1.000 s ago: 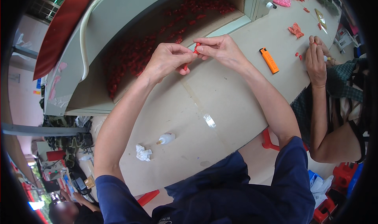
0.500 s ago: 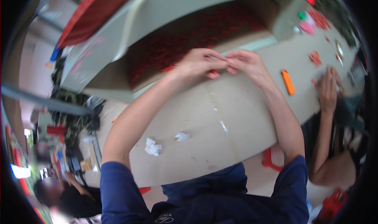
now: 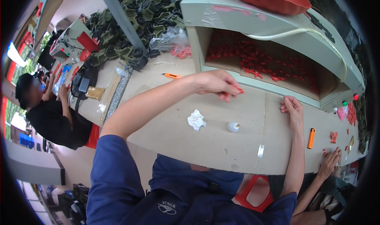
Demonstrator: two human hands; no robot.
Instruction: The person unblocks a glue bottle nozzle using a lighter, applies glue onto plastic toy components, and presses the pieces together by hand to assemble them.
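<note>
My left hand (image 3: 217,83) is closed round small red plastic pieces (image 3: 238,91) that poke out between its fingers, above the table in front of a pale grey-green open-fronted box (image 3: 257,85). Inside that box lie many loose red pieces (image 3: 273,64). My right hand (image 3: 292,108) is near the box's front right edge, its fingertips pinched together; what they hold, if anything, is too small to make out. A crumpled white tissue (image 3: 196,119) and a small white bottle (image 3: 233,127) lie on the table below my left hand.
An orange-handled knife (image 3: 172,75) lies left of the box, an orange lighter-shaped object (image 3: 311,138) to the right. A co-worker's hand (image 3: 329,163) is at the right edge, near a red piece (image 3: 334,136). Dark green wheeled toys (image 3: 118,31) are heaped at far left. Another person (image 3: 51,114) sits left.
My hands were together in front of the box and have come apart, the left keeping red pieces, the right drawn off to the right. The view has swung toward the left.
</note>
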